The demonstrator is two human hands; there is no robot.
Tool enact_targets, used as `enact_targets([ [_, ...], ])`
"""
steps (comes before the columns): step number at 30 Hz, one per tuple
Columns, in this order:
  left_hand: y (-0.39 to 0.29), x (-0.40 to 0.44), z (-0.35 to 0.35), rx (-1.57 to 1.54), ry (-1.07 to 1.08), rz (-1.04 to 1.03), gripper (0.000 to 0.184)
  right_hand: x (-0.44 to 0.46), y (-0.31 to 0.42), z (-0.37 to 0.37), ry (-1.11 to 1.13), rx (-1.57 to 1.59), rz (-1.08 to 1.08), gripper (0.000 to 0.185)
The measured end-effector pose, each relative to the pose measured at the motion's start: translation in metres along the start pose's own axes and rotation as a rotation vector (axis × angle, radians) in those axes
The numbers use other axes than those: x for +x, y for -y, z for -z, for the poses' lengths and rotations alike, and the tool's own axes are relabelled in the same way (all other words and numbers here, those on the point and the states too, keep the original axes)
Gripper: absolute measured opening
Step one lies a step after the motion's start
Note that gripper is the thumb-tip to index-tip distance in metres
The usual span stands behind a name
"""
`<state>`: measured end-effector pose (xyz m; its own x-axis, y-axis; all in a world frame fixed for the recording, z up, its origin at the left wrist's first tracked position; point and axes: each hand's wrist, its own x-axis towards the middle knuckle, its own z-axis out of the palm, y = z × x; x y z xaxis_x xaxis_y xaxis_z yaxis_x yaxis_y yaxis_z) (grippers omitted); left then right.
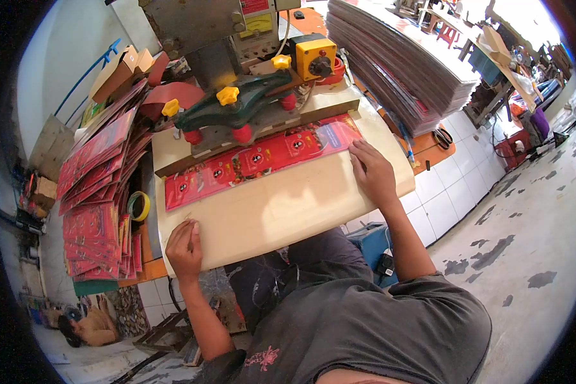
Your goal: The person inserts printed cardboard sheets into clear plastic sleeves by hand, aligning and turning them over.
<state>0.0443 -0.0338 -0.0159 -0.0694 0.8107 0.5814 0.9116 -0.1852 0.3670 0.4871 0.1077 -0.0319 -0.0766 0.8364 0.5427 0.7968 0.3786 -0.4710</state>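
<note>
A long red printed sheet (262, 160) with a clear, shiny surface lies on the cream board (269, 214), its far edge against the metal bar of the press (198, 151). My right hand (372, 173) is at the sheet's right end, fingers stretched over the corner and thumb a little apart. Near the board's front left corner rests my left hand (184, 248), its fingers curled together and nothing visible in them. Above the sheet is a dark green clamp frame (233, 105) with yellow star knobs and red feet.
Stacks of similar red printed sheets (96, 179) lean at the left, beside a yellow tape roll (138, 206). A tall stack of flat sheets (397, 61) stands at the back right, with black scissors (442, 138) near it. A yellow switch box (315, 59) sits by the press. Another person (93, 328) is at lower left.
</note>
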Motion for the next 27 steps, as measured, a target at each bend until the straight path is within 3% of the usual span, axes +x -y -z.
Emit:
enact_targets([
  [27,-0.0003,0.0012,-0.0008,0.006,0.001,-0.013,0.019,-0.0001,0.0015,0.0022,0.012,-0.001,0.008,0.026],
])
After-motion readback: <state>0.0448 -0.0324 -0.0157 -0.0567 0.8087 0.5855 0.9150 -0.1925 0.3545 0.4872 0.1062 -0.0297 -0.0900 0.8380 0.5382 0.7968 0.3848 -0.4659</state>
